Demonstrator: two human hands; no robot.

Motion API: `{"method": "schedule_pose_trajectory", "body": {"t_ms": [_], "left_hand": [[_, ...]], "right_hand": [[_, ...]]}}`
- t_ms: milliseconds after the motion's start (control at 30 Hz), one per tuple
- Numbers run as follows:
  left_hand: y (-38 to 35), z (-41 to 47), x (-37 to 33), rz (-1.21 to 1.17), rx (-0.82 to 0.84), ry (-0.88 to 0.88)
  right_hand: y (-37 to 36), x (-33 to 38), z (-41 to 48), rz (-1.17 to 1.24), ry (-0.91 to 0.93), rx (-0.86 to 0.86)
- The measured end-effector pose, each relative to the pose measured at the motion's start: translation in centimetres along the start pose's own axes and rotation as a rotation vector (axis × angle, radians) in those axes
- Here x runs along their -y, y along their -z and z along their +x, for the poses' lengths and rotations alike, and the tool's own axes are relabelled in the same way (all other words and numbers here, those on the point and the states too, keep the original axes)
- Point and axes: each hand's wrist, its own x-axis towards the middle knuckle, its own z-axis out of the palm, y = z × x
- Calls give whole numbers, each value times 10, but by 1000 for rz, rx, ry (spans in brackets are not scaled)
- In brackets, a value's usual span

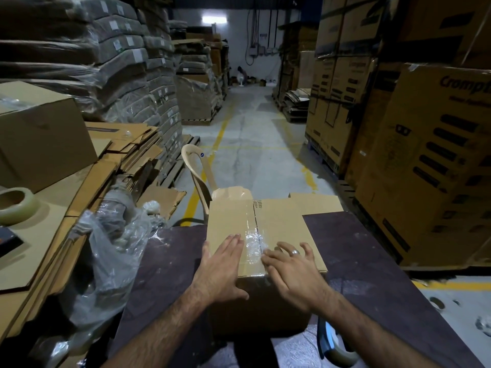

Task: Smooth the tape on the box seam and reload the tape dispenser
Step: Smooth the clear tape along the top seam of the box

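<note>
A closed cardboard box (281, 224) stands on a dark table (372, 256) in front of me. Clear tape (252, 235) runs along its top seam, wrinkled near the front edge. My left hand (220, 266) lies flat on the box top just left of the seam, fingers spread. To the right of the seam my right hand (289, 272), wearing a ring, rests with its fingertips touching the tape. A tape dispenser (336, 346) with a blue frame lies on the table at the lower right, partly hidden by my right forearm. A spare roll of clear tape (16, 205) sits on flat cardboard at the far left.
Crumpled clear plastic (111, 251) is heaped left of the table. Flattened cardboard (101, 166) and a closed box (39, 136) lie on the left. A beige plastic chair (196, 168) stands beyond the table. Tall stacks of cartons (425, 155) line the right, wrapped bundles (106, 62) the left.
</note>
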Motion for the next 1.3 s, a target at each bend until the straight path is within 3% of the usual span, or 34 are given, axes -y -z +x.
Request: {"method": "schedule_pose_trajectory", "body": {"t_ms": [167,367,600,800,1033,1300], "left_hand": [[1,0,1,12,1,2],[0,-1,-1,4,-10,2],[1,-1,-2,21,7,1],[1,1,0,-1,10,5],[-1,1,-1,-4,1,19],[-1,0,0,6,-7,17]], "right_hand": [[1,4,5,22,18,15],[-15,5,-32,4,81,-168],[-5,2,18,-39,48,2],[-8,5,39,-43,19,0],[-17,15,-12,73,94,-36],[-12,18,13,-5,98,-65]]}}
